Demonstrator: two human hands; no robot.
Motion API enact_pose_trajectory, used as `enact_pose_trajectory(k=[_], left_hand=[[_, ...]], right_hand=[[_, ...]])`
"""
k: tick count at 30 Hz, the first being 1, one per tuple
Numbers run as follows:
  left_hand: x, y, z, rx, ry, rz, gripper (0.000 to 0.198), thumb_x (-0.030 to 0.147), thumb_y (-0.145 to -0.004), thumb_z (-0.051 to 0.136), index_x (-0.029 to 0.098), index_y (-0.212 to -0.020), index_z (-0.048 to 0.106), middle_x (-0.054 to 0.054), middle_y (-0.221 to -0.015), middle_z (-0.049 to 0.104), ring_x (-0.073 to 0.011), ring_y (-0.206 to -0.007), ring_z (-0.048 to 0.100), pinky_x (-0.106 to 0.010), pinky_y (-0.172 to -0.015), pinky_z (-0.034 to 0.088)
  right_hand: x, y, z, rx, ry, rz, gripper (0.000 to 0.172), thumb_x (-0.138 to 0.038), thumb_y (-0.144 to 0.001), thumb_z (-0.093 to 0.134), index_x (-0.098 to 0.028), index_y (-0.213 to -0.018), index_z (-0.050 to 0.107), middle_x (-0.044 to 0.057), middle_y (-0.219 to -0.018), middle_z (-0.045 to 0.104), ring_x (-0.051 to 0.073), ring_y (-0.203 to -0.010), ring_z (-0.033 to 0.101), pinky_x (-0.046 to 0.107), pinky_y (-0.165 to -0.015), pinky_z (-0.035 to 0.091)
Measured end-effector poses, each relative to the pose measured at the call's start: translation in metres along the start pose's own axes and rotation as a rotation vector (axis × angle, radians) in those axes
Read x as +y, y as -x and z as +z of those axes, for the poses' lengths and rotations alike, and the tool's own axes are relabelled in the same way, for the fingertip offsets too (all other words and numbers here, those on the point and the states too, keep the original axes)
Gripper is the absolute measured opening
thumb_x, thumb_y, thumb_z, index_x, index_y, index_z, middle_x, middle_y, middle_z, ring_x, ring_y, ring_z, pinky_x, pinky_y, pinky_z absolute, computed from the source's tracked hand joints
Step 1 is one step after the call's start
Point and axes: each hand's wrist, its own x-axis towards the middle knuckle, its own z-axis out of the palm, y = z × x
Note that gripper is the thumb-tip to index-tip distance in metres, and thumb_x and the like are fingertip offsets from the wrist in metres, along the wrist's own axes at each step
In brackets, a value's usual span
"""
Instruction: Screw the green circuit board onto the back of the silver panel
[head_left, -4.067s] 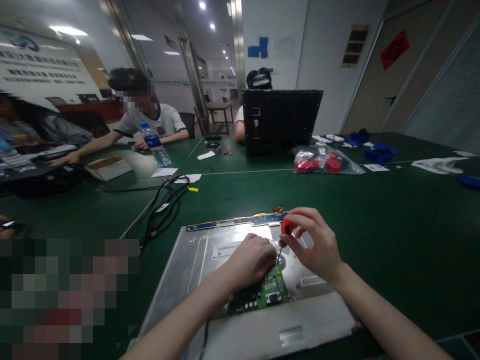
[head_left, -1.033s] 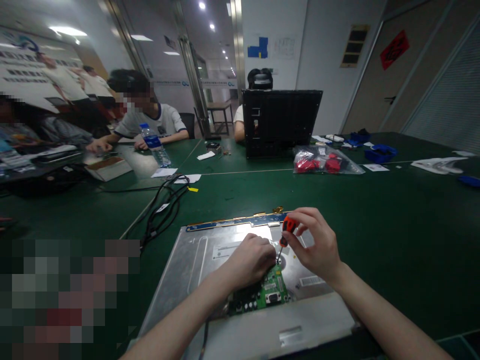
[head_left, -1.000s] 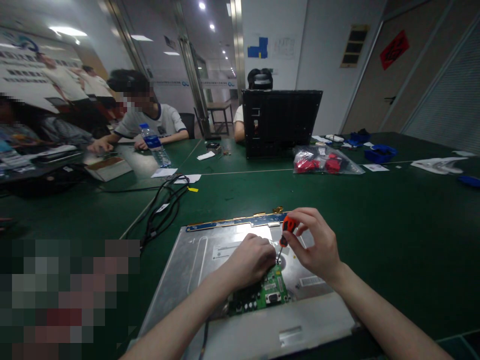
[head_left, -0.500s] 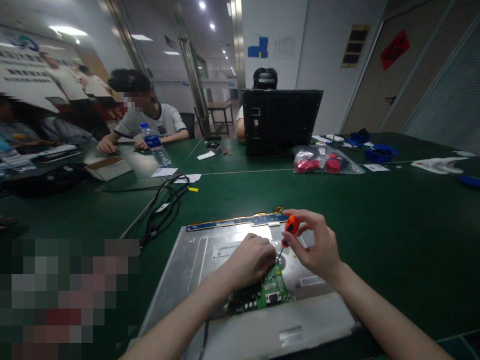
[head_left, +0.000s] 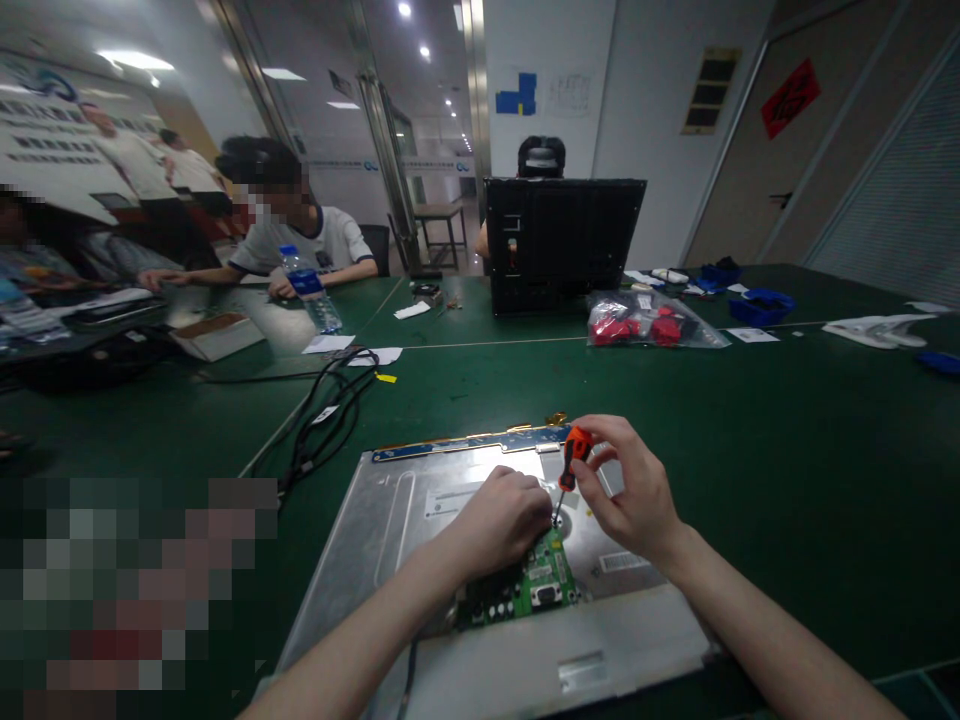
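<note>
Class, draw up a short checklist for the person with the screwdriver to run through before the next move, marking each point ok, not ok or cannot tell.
1. Screwdriver held in the right hand: ok.
2. Tip at the far end of the green circuit board: ok.
3. Tip seated in a screw: cannot tell, too small.
4. Screwdriver upright: not ok, it leans in this view.
5. Left hand clear of the tip: cannot tell, they sit very close.
6. Looped black cables off the metal panel: ok, they lie left of it.
</note>
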Motion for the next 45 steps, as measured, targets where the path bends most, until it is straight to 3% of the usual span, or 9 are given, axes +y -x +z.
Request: enact_pose_trajectory(k=[12, 45], left_hand=[[0.001, 0.0015, -0.0014, 0.006, 0.01, 0.006, 0.015, 0.01, -0.088, 0.056, 0.016, -0.077, 0.064, -0.003, -0.077, 0.066, -0.0177, -0.073, 0.059, -0.033, -0.075, 0.042], [-0.0008, 0.0023, -0.0009, 0.018, 0.016, 0.018, 0.012, 0.011, -0.088, 0.057, 0.017, -0.082, 0.065, -0.004, -0.081, 0.068, -0.0192, -0.077, 0.061, -0.034, -0.078, 0.042]], right_hand=[[0.002, 0.002, 0.0006, 0.027, 0.078, 0.005, 0.029, -0.023, -0.09, 0.063, -0.02, -0.117, 0.05, 0.004, -0.09, 0.065, 0.014, -0.066, 0.064, 0.025, -0.053, 0.056], [-0.0014, -0.0011, 0.0008, 0.035, 0.063, -0.014, 0.029, -0.019, -0.091, 0.058, -0.021, -0.117, 0.049, 0.001, -0.086, 0.064, 0.012, -0.06, 0.063, 0.024, -0.05, 0.055]])
